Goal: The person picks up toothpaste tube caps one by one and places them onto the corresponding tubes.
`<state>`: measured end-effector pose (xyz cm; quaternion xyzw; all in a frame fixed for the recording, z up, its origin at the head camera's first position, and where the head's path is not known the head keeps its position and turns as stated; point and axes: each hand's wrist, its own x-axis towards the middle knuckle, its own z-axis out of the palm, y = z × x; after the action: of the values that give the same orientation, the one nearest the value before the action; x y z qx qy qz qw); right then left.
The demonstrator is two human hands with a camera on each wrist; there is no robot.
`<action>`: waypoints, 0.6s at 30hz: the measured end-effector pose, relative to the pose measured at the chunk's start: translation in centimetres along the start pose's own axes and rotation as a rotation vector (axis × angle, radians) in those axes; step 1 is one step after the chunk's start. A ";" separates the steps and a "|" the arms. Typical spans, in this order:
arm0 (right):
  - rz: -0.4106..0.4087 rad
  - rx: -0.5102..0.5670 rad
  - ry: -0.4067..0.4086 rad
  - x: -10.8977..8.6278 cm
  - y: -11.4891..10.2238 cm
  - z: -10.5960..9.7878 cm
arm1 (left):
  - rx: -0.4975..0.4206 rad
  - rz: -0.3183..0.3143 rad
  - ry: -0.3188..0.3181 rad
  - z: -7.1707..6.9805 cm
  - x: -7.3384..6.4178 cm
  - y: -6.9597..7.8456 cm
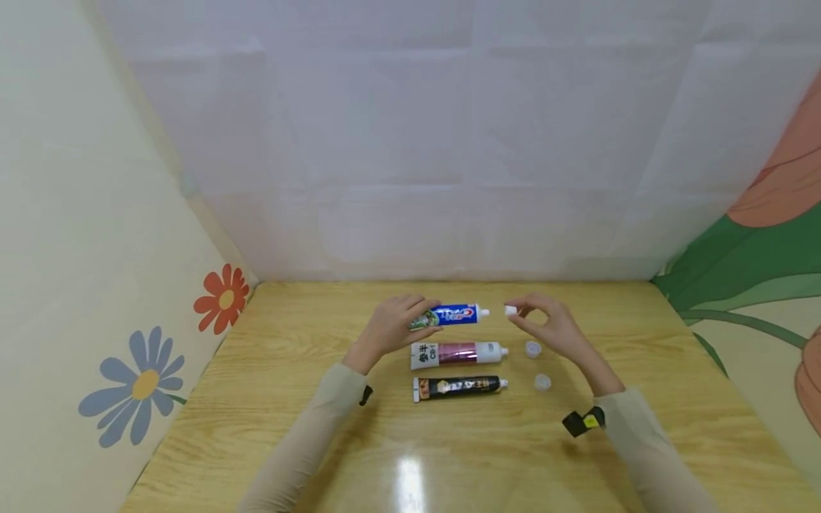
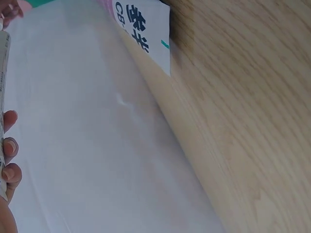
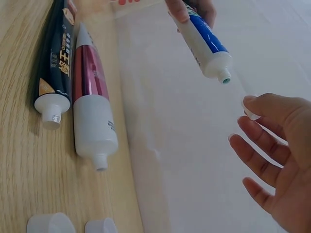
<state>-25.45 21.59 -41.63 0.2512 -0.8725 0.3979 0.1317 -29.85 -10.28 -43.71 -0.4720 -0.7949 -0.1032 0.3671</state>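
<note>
My left hand (image 1: 399,324) grips a blue and green toothpaste tube (image 1: 457,314) by its tail end, with the bare nozzle pointing right. In the right wrist view that tube's open nozzle (image 3: 224,77) faces my right hand (image 3: 286,141). Between thumb and index finger the right hand pinches a small white cap (image 1: 510,311), a short gap away from the nozzle. Nearer to me lie a pink and white toothpaste tube (image 1: 458,354) and a black toothpaste tube (image 1: 458,387), both uncapped, their nozzles to the right.
Two translucent white caps, a farther cap (image 1: 533,349) and a nearer cap (image 1: 542,382), sit on the wooden table (image 1: 256,399) to the right of the lying tubes. A white sheet (image 1: 410,178) hangs behind the table, and painted walls flank it.
</note>
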 end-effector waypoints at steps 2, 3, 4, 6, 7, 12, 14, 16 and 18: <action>-0.016 -0.004 0.006 0.0 0.0 -0.1 | 0.002 0.001 0.007 -0.1 0.2 0.1; -0.023 -0.005 0.008 0.0 0.0 -0.1 | 0.005 0.003 0.010 -0.1 0.3 0.1; -0.032 -0.008 0.012 0.1 -0.1 -0.1 | 0.011 0.003 0.014 -0.2 0.3 0.1; -0.043 -0.013 0.019 0.2 -0.2 -0.2 | 0.020 0.007 0.021 -0.4 0.5 0.2; -0.043 -0.012 0.021 0.2 -0.3 -0.3 | 0.022 0.009 0.023 -0.6 0.6 0.2; -0.036 0.003 0.022 0.0 -1.2 -0.6 | 0.027 0.020 0.032 -1.2 1.1 0.5; -0.033 0.003 0.022 -0.1 -2.5 -0.9 | 0.032 0.023 0.032 -1.4 1.2 0.6; -0.035 -0.004 0.024 -0.2 -3.8 -1.2 | 0.039 0.028 0.040 -1.5 1.4 0.7; -0.040 -0.006 0.028 -0.2 -5.1 -1.5 | 0.046 0.035 0.048 -1.7 1.5 0.7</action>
<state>-22.45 19.95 -37.53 0.2628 -0.8665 0.3960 0.1526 -28.88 -9.78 -41.63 -0.4745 -0.7797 -0.0897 0.3986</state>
